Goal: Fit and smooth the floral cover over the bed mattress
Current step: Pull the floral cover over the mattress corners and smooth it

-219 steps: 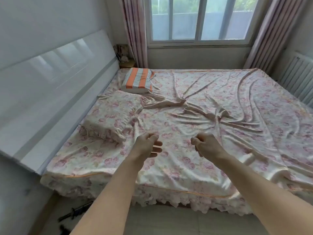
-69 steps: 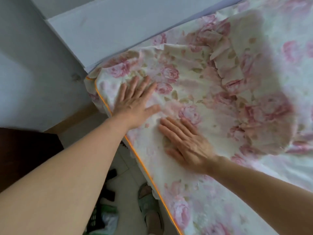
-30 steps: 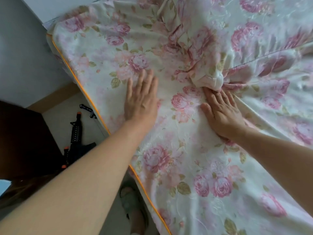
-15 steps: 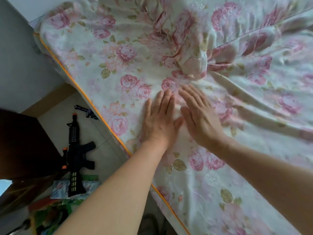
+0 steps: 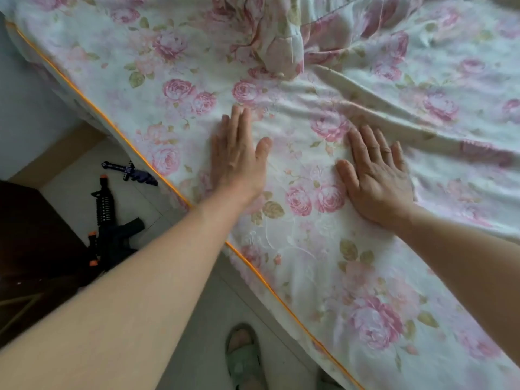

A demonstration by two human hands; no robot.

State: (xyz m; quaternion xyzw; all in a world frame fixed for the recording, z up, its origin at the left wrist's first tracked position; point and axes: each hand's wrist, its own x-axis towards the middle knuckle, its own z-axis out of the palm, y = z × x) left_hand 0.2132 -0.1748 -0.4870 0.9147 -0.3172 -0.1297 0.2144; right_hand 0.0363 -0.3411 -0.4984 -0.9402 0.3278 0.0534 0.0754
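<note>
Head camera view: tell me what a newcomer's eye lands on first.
Two bare hands lie flat on the floral cover: the left hand near the orange-piped edge, the right hand farther in, below long wrinkles. A black toy gun lies on the floor at lower left.

The light is soft and even daylight, quite bright on the floral cover [image 5: 323, 249], with no hard glare. Weak shadows lie under the folds and beside the right hand [image 5: 377, 178]. The dark furniture [image 5: 31, 235] at left loses detail. The whole picture is slightly soft, and straight lines bend near the edges.
</note>
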